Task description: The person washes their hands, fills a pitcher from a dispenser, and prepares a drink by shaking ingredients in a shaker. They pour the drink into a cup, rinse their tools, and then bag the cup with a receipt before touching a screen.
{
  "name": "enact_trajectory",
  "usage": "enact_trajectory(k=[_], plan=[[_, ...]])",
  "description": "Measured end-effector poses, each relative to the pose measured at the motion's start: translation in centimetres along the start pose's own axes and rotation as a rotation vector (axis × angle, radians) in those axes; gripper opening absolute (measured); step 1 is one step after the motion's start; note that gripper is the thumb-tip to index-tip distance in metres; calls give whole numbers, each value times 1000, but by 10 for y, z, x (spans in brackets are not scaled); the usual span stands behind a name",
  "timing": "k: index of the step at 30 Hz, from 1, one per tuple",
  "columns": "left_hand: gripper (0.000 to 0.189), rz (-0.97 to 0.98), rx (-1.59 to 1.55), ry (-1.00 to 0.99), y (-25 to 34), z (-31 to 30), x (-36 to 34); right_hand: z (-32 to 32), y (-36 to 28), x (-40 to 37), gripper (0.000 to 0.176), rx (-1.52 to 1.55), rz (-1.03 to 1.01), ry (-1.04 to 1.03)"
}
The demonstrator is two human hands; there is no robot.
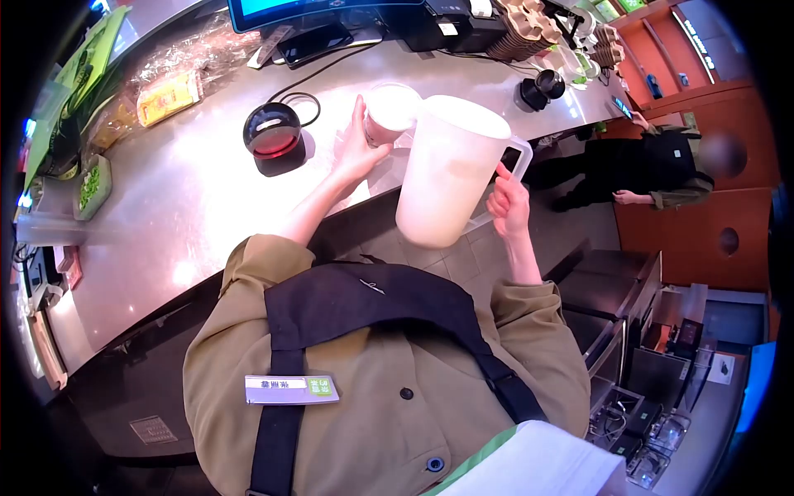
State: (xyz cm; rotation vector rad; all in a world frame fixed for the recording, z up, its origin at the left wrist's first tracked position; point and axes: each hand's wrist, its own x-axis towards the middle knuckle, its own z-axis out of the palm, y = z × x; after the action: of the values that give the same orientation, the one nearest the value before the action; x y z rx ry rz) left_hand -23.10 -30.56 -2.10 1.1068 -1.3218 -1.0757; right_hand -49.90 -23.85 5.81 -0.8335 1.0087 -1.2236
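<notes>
A pale cup (389, 131) is held in my left hand (362, 150), its fingers and thumb around the cup's side above the steel counter (207, 198). My right hand (509, 205) is closed on the handle of a large, translucent white pitcher (451, 178), in front of the counter edge. The pitcher's rim is right beside the cup's rim and overlaps it in this view. What is inside the cup does not show clearly. Left of the cup stands a round black scanner (271, 132) with a red glow, its cable running back.
A monitor (318, 10) stands at the back of the counter, with a yellow packet (169, 99) and clear wrappers to its left. Stacked cardboard cup carriers (521, 29) and a second black scanner (542, 88) are farther right. Another person (637, 169) stands beyond the counter's right end.
</notes>
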Motion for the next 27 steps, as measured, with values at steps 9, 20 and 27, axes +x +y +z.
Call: enact_trajectory(k=[9,20,27], plan=[[106,-97,-30,49,5,-1,6,-17,28,-6,41,23,45,38],[94,-101,184,151,-8,-2,4,-32,24,-27,43,81,42,40],[19,159,-232,-259,98,43,-118,-10,-3,-54,43,289,-221,78]])
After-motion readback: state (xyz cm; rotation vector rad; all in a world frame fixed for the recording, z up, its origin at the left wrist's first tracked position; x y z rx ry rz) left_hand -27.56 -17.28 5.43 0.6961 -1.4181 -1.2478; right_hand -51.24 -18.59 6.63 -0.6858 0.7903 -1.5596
